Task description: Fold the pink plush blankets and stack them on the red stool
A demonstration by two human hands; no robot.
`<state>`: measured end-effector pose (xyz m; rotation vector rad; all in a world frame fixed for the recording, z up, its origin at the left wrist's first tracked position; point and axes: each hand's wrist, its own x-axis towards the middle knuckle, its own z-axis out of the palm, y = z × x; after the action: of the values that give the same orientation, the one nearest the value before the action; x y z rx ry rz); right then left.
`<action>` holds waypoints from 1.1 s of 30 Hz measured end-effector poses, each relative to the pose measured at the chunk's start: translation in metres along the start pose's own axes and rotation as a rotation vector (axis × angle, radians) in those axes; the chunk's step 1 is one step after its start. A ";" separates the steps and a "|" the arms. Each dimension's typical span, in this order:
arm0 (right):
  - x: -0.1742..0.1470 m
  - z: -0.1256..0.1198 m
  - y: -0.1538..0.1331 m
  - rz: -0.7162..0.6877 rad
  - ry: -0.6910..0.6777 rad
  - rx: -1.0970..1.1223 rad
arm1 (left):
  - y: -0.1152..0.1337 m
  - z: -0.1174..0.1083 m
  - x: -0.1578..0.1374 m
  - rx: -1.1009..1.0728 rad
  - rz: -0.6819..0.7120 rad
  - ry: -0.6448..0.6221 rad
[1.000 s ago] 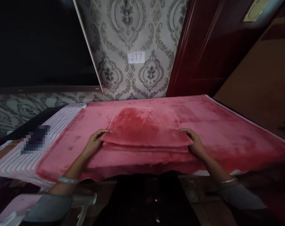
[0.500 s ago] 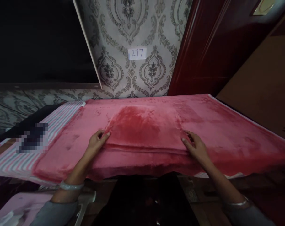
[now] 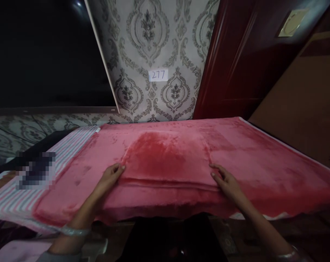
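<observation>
1. Two bare hands flank a folded, roughly rectangular bundle of coral-pink plush fabric [image 3: 165, 156], which lies flat near the middle of a wide, spread-out pink plush blanket [image 3: 252, 156].
2. A second ago the bundle's top layer flared out at its near corners, past the layer below. Now those corners no longer stick out, and the near edges lie almost in line, so the folded layers appear neater, though not perfectly even.
3. The left hand [image 3: 109, 179] reaches in from the near left, thumb and forefinger bent close together at the bundle's left edge. It touches the fabric; whether it pinches it I cannot tell.
4. The right hand [image 3: 228, 182] mirrors it at the right edge, fingers curved and thumb set a little apart from them. Its tips meet the plush, but a firm grip cannot be confirmed.
5. Both forearms slant inward from the lower corners, each with a pale bracelet [image 3: 75, 231] at the wrist.
6. At the left, a pink, white and grey striped cloth [image 3: 69, 149] adjoins the blanket, with a dark, pixelated object [image 3: 36, 171] on it.
</observation>
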<state>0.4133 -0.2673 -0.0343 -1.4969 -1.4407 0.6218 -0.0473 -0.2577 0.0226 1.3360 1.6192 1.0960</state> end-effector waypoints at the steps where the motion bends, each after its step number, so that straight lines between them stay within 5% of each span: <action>1: 0.001 -0.002 0.005 0.016 -0.029 -0.029 | -0.001 -0.005 0.004 0.035 0.024 -0.004; 6: 0.021 -0.004 -0.012 -0.235 0.017 -0.229 | 0.022 -0.007 0.022 0.304 0.357 0.259; 11: 0.049 0.042 -0.079 -0.558 -0.282 -0.400 | 0.046 0.062 0.005 0.640 0.695 -0.038; 15: 0.051 0.080 -0.089 -0.640 -0.549 -0.577 | 0.023 0.117 -0.027 0.839 0.868 -0.234; 21: 0.048 0.085 -0.075 -0.570 -0.674 -0.676 | -0.013 0.132 -0.046 0.950 0.914 -0.159; 28: 0.088 0.093 -0.123 -0.659 -0.782 -0.592 | 0.001 0.147 -0.049 0.910 0.889 -0.187; 33: 0.121 0.119 -0.117 -0.726 -0.865 -0.645 | -0.006 0.170 -0.058 0.886 0.921 -0.213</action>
<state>0.2768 -0.1344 0.0442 -0.9985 -2.8780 0.3466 0.1182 -0.2897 -0.0405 2.8508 1.3511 0.6125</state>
